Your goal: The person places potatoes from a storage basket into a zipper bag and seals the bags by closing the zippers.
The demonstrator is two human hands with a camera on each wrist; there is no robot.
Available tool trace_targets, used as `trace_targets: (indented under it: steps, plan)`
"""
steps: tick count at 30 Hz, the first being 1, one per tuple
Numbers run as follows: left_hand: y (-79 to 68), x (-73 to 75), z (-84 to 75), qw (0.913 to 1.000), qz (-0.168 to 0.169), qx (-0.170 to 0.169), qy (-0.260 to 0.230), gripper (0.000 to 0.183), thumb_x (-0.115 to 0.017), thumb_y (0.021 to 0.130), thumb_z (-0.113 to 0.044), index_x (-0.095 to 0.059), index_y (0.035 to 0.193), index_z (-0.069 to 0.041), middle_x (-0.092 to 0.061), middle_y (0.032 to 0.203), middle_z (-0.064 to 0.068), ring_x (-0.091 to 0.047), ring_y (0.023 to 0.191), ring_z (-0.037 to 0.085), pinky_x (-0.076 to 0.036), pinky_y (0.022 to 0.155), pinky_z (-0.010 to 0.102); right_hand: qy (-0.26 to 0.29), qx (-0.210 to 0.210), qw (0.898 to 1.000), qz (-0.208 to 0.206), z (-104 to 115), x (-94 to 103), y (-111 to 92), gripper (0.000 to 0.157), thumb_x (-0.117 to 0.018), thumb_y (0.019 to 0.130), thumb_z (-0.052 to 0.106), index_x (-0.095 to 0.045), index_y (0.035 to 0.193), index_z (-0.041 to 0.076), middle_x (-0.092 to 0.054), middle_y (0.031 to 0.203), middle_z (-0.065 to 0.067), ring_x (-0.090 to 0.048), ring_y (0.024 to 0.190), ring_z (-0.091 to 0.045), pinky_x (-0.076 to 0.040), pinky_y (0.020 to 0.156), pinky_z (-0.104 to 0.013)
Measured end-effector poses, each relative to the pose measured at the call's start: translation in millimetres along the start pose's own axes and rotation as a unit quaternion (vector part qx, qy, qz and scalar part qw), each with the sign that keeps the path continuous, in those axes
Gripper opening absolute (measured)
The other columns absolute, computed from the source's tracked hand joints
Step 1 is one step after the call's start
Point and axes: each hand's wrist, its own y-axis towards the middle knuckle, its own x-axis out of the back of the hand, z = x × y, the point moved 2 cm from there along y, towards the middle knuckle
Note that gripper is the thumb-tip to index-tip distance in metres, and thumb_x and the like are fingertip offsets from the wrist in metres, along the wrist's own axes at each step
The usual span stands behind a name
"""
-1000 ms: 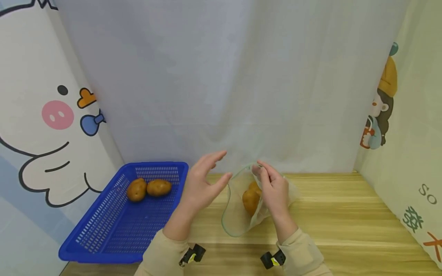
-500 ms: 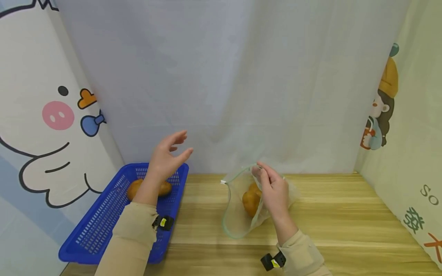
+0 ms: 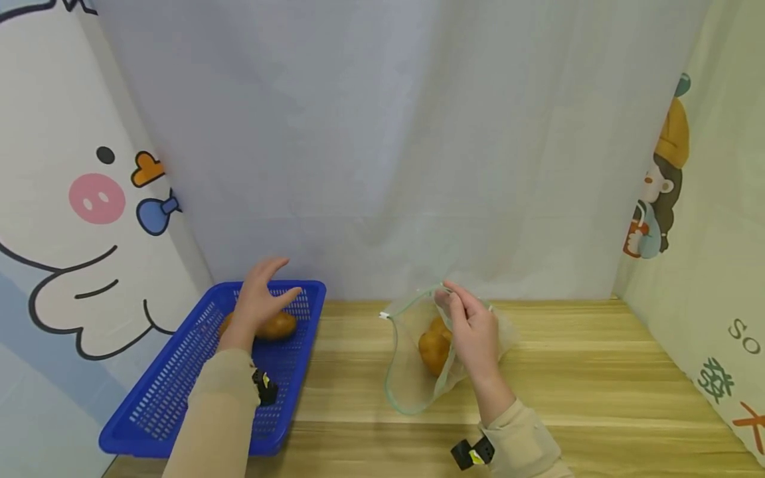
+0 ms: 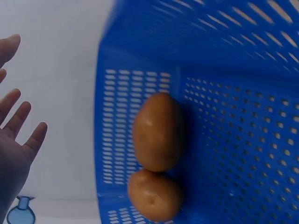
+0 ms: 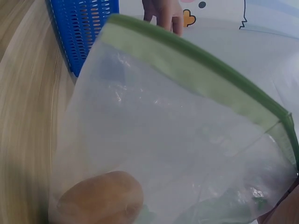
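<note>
My left hand (image 3: 255, 302) hovers over the far end of a blue plastic basket (image 3: 317, 312), fingers spread and holding nothing. Beneath it lie two brown potatoes, the larger potato (image 4: 159, 132) touching the smaller potato (image 4: 155, 195). In the head view my forearm and hand partly cover them. With thumb and fingers my right hand (image 3: 478, 332) pinches the rim of a translucent zip bag (image 3: 409, 378), whose mouth gapes leftward. Its green edging (image 5: 205, 56) shows in the right wrist view. Inside the bag rest potatoes (image 3: 435, 348), partly hidden by the bag's fold and my hand.
A white zip slider (image 3: 384, 315) sits at the bag's left corner. Both basket and bag stand on a wooden table (image 3: 586, 385). A pale curtain (image 3: 382, 146) hangs behind, with printed cloths at both sides.
My left hand has moved left from beside the bag's mouth, then lower over the basket, its fingers still spread. The right hand and the bag have stayed nearly still.
</note>
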Motion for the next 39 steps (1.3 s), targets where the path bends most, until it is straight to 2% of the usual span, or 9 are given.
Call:
trace_targets:
  steps: [4,12,16,19,22,26,29,32,39]
  plan:
    - [-6.7,-6.2,15.2,0.9996,0.008,0.005,0.025,0.066,-0.075,0.088,-0.016,-0.046,0.143,0.004,-0.042,0.146,0.028,-0.032,0.136,0.047,-0.023,0.112,0.062,0.004,-0.001,1.0,-0.001,-0.8,0.4,0.0,0.031,-0.047,0.106,0.012,-0.065,0.128,0.003,-0.071,0.113,-0.014,-0.069,0.102,-0.029,-0.024,0.037,-0.021]
    - [-21.5,-16.3,40.0,0.9927,0.078,0.052,0.077,0.075,-0.074,0.089,-0.027,-0.039,0.148,0.004,-0.037,0.148,0.032,-0.029,0.136,0.052,-0.019,0.111,0.067,0.001,-0.003,1.0,-0.007,-1.4,1.3,-0.1,0.031,-0.047,0.106,0.013,-0.065,0.128,0.002,-0.071,0.113,-0.014,-0.069,0.101,-0.03,-0.027,0.04,-0.022]
    - [-26.8,-21.6,47.4,0.9891,0.103,0.059,0.086,0.08,-0.074,0.089,-0.03,-0.035,0.15,0.004,-0.034,0.149,0.033,-0.026,0.137,0.053,-0.018,0.111,0.067,-0.001,0.001,1.0,-0.009,-2.3,1.5,0.2,0.03,-0.047,0.105,0.011,-0.066,0.127,0.001,-0.071,0.112,-0.014,-0.07,0.1,-0.03,-0.023,0.038,-0.021]
    - [-29.6,-24.4,50.8,0.987,0.108,0.049,0.108,0.083,-0.076,0.086,-0.033,-0.036,0.15,0.004,-0.035,0.148,0.034,-0.028,0.135,0.055,-0.021,0.109,0.069,-0.001,0.006,1.0,-0.005,-2.8,1.6,0.5,0.031,-0.047,0.105,0.012,-0.065,0.127,0.0,-0.071,0.112,-0.015,-0.069,0.102,-0.03,-0.03,0.042,-0.018]
    - [-32.9,-28.0,56.4,0.9809,0.124,0.048,0.142,0.086,-0.077,0.084,-0.037,-0.038,0.15,0.002,-0.034,0.149,0.033,-0.03,0.134,0.056,-0.024,0.107,0.07,0.003,0.008,1.0,-0.002,-2.8,1.6,0.7,0.031,-0.047,0.106,0.013,-0.065,0.128,0.0,-0.071,0.113,-0.016,-0.068,0.104,-0.03,-0.038,0.05,-0.015]
    - [-38.5,-33.7,63.5,0.9713,0.153,0.065,0.17,0.089,-0.078,0.083,-0.041,-0.037,0.152,-0.002,-0.031,0.151,0.032,-0.029,0.134,0.058,-0.025,0.105,0.071,0.006,0.005,1.0,0.0,-2.5,2.3,0.9,0.031,-0.047,0.106,0.014,-0.065,0.128,0.001,-0.071,0.113,-0.015,-0.069,0.103,-0.03,-0.031,0.043,-0.018]
    - [-41.5,-38.3,65.9,0.9672,0.171,0.08,0.17,0.091,-0.077,0.082,-0.043,-0.035,0.153,-0.003,-0.028,0.153,0.032,-0.026,0.135,0.058,-0.025,0.104,0.073,0.001,0.002,1.0,0.0,-2.2,2.7,0.9,0.031,-0.047,0.106,0.014,-0.065,0.128,0.001,-0.071,0.113,-0.015,-0.071,0.096,-0.031,-0.022,0.037,-0.02]
    - [-43.8,-43.4,67.4,0.9621,0.195,0.098,0.163,0.095,-0.077,0.082,-0.047,-0.031,0.155,-0.006,-0.021,0.156,0.031,-0.021,0.137,0.057,-0.023,0.103,0.075,0.001,0.003,1.0,0.002,-1.9,2.7,1.0,0.031,-0.047,0.106,0.013,-0.065,0.128,0.0,-0.071,0.113,-0.016,-0.071,0.092,-0.032,-0.02,0.036,-0.021]
    - [-45.8,-50.2,68.2,0.9558,0.217,0.118,0.159,0.099,-0.08,0.079,-0.047,-0.03,0.156,-0.009,-0.017,0.158,0.031,-0.016,0.139,0.056,-0.023,0.103,0.076,0.009,0.016,1.0,0.005,-3.0,1.8,1.5,0.031,-0.047,0.106,0.012,-0.065,0.127,-0.001,-0.071,0.112,-0.018,-0.069,0.102,-0.032,-0.028,0.044,-0.022]
